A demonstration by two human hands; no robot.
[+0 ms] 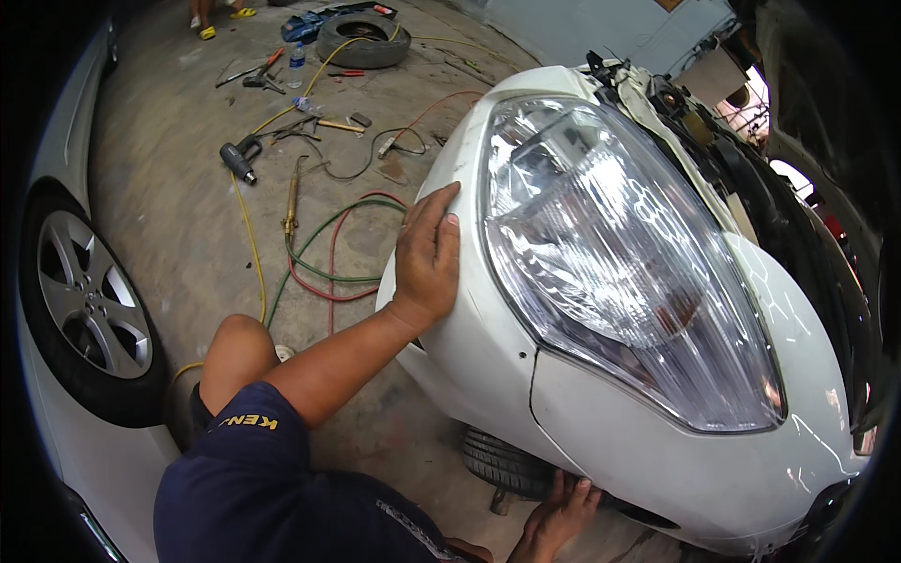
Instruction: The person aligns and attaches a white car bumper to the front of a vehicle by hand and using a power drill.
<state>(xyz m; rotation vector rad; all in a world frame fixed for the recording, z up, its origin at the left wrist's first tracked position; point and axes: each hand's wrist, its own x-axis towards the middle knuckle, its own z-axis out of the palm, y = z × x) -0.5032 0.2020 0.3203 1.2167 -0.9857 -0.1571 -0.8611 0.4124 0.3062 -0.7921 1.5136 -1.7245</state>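
A white car's front bumper (450, 361) curves round a large clear headlight (601, 253). My left hand (430, 251) lies flat on the bumper's outer side, left of the headlight, its fingers extended and holding nothing. Low down, my right hand (563, 514) rests its outstretched fingertips against the lower edge of the white fender (619, 450), beside the wheel opening. A thin seam separates bumper from fender below the headlight. Part of a black tire (507, 464) shows under the bodywork, next to my right hand.
A second car's wheel (89, 291) stands at the left. On the concrete lie a heat gun (241, 159), a brass torch (292, 202), red and green hoses (328, 274), a yellow cord, hammers and a loose tire (363, 42). A person's feet (225, 21) show far off.
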